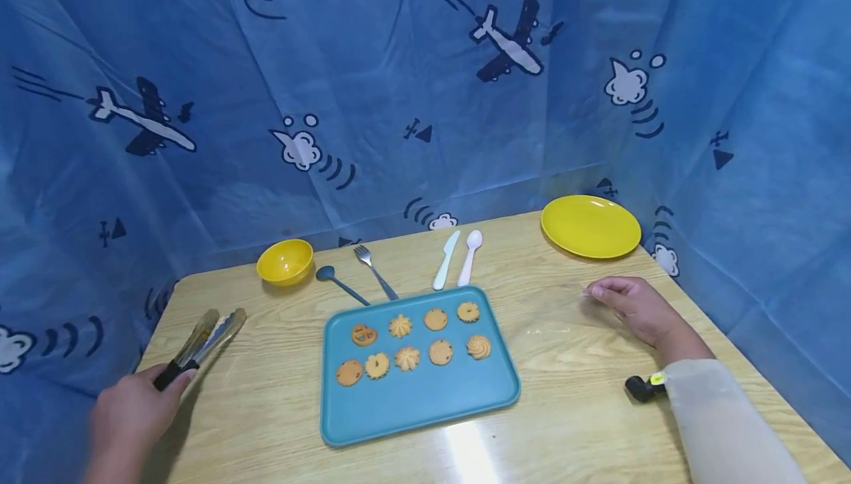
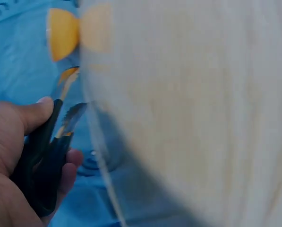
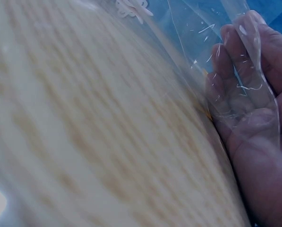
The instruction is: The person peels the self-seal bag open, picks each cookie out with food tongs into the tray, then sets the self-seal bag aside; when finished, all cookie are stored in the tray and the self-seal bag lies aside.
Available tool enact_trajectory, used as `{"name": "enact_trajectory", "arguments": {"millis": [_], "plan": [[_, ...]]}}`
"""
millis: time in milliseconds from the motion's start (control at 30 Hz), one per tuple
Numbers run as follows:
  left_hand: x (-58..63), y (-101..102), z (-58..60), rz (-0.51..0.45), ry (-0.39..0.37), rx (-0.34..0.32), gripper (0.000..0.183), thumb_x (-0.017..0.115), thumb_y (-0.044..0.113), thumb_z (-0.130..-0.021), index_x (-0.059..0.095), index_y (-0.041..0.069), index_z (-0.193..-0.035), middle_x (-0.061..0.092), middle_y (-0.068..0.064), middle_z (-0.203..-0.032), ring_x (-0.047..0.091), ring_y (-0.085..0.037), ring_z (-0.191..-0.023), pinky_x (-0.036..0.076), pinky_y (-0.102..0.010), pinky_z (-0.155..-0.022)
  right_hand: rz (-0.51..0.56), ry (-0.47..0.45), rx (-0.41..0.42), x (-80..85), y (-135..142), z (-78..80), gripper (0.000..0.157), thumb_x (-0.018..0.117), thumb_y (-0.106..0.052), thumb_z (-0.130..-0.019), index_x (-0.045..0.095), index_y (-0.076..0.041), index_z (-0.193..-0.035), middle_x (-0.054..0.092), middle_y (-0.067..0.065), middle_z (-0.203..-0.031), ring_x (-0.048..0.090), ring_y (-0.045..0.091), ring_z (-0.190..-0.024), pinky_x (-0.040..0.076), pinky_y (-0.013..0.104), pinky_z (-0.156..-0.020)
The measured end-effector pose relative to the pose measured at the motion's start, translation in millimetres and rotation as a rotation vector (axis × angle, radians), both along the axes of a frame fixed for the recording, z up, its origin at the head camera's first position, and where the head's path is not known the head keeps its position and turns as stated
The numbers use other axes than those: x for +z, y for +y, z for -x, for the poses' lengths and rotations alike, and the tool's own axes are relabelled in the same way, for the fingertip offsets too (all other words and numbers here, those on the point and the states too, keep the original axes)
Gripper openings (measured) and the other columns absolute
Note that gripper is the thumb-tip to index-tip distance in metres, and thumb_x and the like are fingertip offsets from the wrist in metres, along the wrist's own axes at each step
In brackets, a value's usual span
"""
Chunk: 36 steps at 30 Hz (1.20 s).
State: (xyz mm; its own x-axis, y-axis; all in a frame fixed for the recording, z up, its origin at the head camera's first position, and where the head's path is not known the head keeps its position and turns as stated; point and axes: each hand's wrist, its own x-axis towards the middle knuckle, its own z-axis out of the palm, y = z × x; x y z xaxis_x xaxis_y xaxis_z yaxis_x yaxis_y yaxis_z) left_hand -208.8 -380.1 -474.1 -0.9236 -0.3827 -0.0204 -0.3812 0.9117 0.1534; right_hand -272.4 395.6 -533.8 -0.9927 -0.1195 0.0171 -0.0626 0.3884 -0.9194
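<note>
My left hand [image 1: 136, 414] grips the black handles of a pair of metal tongs [image 1: 201, 342] at the table's left side. The tongs' tips point away from me and stand apart, with nothing between them. In the left wrist view, the thumb lies on one handle [image 2: 48, 130] and fingers curl round the other. On the right, my right hand [image 1: 641, 314] pinches the edge of a clear plastic bag or sheet [image 3: 249, 85] between thumb and fingers. Its far part is hard to make out against the wood. Between the hands lies a blue tray [image 1: 425, 403] with several cookies [image 1: 407, 358] in two rows.
Behind the tray are a yellow bowl [image 1: 286, 262], a dark spoon [image 1: 340, 283], a fork [image 1: 375, 271], a pale knife [image 1: 446, 261] and a pink spoon [image 1: 469, 257]. A yellow plate [image 1: 590, 227] stands at the back right. Blue curtains [image 1: 399, 100] border the table.
</note>
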Motion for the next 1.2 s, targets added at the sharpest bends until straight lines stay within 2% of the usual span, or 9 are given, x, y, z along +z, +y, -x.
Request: {"name": "enact_trajectory", "arguments": {"millis": [133,333,567,700,767,900,967,1100,1200], "plan": [[-7.8,-7.7,7.5,-0.031,0.008,-0.024,0.079,0.065,0.063,-0.091,0.060,-0.004,-0.133,0.062,-0.038,-0.119,0.060,-0.057,-0.095,0.047,-0.058,-0.072,0.033,0.007,0.007,-1.0,-0.9,-0.2,0.029,0.062,-0.023,-0.104,0.072,0.003,-0.112,0.075,-0.018,-0.102,0.066,-0.004,-0.097,0.050,0.012,-0.087],[-10.0,-10.3,14.7,-0.036,0.031,-0.096,0.070,0.070,0.060,-0.088,0.066,-0.001,-0.122,0.068,-0.032,-0.100,0.063,-0.052,-0.085,0.045,-0.051,-0.063,0.051,0.005,-0.004,0.4,-2.2,0.2,0.025,0.063,-0.023,-0.103,0.075,-0.002,-0.108,0.074,-0.020,-0.099,0.066,-0.004,-0.095,0.050,0.012,-0.086],[-13.5,-8.1,19.9,-0.022,-0.062,-0.120,0.087,0.070,0.072,-0.082,0.066,-0.005,-0.121,0.068,-0.031,-0.097,0.064,-0.045,-0.078,0.047,-0.050,-0.064,0.003,-0.005,-0.052,2.9,0.5,-1.2,0.036,0.062,-0.031,-0.104,0.072,0.001,-0.116,0.074,-0.018,-0.103,0.064,-0.007,-0.097,0.048,0.009,-0.086],[-13.8,-7.1,20.4,-0.013,-0.107,-0.150,0.088,0.069,0.071,-0.083,0.064,-0.009,-0.120,0.068,-0.029,-0.094,0.064,-0.040,-0.075,0.048,-0.051,-0.067,0.049,-0.031,-0.098,5.0,2.8,-2.4,0.042,0.063,-0.034,-0.103,0.070,0.002,-0.122,0.070,-0.022,-0.105,0.061,-0.009,-0.100,0.048,0.008,-0.088],[-14.1,-7.5,19.8,-0.009,-0.119,-0.155,0.089,0.070,0.069,-0.083,0.063,-0.011,-0.120,0.068,-0.029,-0.094,0.065,-0.041,-0.077,0.048,-0.051,-0.069,0.039,-0.012,-0.120,6.2,4.1,-2.0,0.044,0.064,-0.035,-0.102,0.070,0.003,-0.123,0.069,-0.024,-0.104,0.061,-0.009,-0.100,0.048,0.008,-0.088],[-15.5,-8.8,19.4,0.003,-0.125,-0.154,0.089,0.073,0.065,-0.083,0.062,-0.014,-0.122,0.068,-0.030,-0.094,0.065,-0.042,-0.077,0.049,-0.052,-0.070,-0.119,0.067,-0.193,11.2,8.1,-2.0,0.047,0.064,-0.042,-0.101,0.072,0.001,-0.120,0.066,-0.031,-0.099,0.057,-0.011,-0.095,0.044,0.009,-0.083],[-15.9,-9.1,20.4,0.002,-0.123,-0.148,0.089,0.074,0.065,-0.082,0.062,-0.013,-0.122,0.068,-0.030,-0.094,0.065,-0.042,-0.078,0.049,-0.052,-0.070,-0.174,0.087,-0.216,13.7,11.1,-2.1,0.047,0.065,-0.043,-0.100,0.073,-0.001,-0.120,0.066,-0.030,-0.100,0.055,-0.012,-0.095,0.043,0.010,-0.084],[-15.8,-9.5,22.1,-0.009,-0.126,-0.141,0.091,0.074,0.067,-0.081,0.062,-0.013,-0.123,0.068,-0.030,-0.094,0.065,-0.043,-0.079,0.049,-0.051,-0.070,-0.299,0.070,-0.197,15.8,16.8,-1.4,0.048,0.065,-0.048,-0.098,0.074,-0.007,-0.123,0.073,-0.011,-0.113,0.054,-0.012,-0.101,0.046,0.022,-0.094],[-15.1,-10.0,22.5,-0.012,-0.122,-0.149,0.092,0.073,0.067,-0.081,0.061,-0.013,-0.123,0.068,-0.031,-0.095,0.065,-0.043,-0.079,0.049,-0.051,-0.069,-0.390,0.040,-0.158,15.3,18.0,0.0,0.050,0.065,-0.054,-0.096,0.075,-0.014,-0.124,0.074,0.004,-0.122,0.059,0.001,-0.111,0.047,0.040,-0.103]]}}
